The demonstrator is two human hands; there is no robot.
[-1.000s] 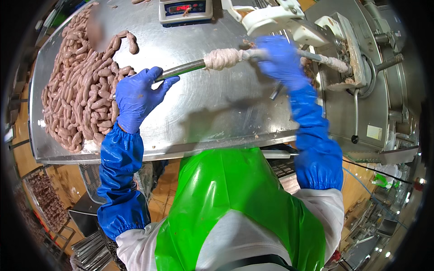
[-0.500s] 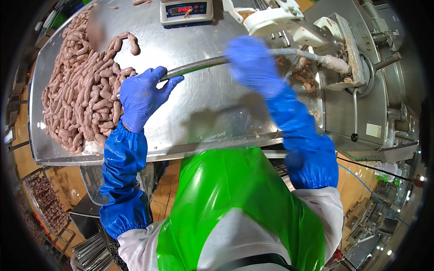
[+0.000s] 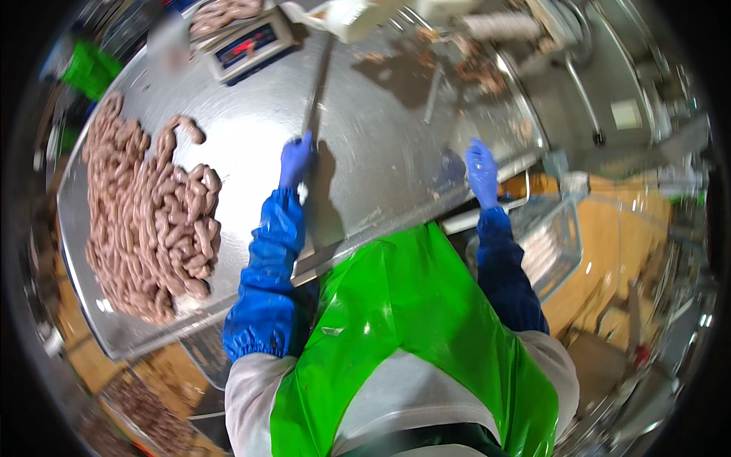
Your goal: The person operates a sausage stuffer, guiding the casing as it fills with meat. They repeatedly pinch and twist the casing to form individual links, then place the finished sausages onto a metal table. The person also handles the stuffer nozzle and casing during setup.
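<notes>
My left hand [image 3: 295,161], in a blue glove, is closed around the near end of a long, thin metal rod [image 3: 318,84]. The rod points away across the steel table, toward the white machine parts at the back. Over the right part of the table's front edge is my right hand [image 3: 481,174], also gloved, apart from the rod. Its fingers look loosely stretched, and nothing shows in them. Pale gathered casing [image 3: 502,27] covers the nozzle of the filling machine at the back right. A heap of linked sausages [image 3: 152,221] covers the table's left side.
A scale [image 3: 247,47] with a red-lit display stands at the back, beside more sausages [image 3: 225,14]. Meat scraps [image 3: 480,68] lie under the nozzle. A crate [image 3: 567,240] with pale contents is below the steel table's [image 3: 381,145] right front edge.
My view has turned. The rod has come away from the casing and swung to point away from me in my left hand. My right hand has left the rod and moved to the table's front edge.
</notes>
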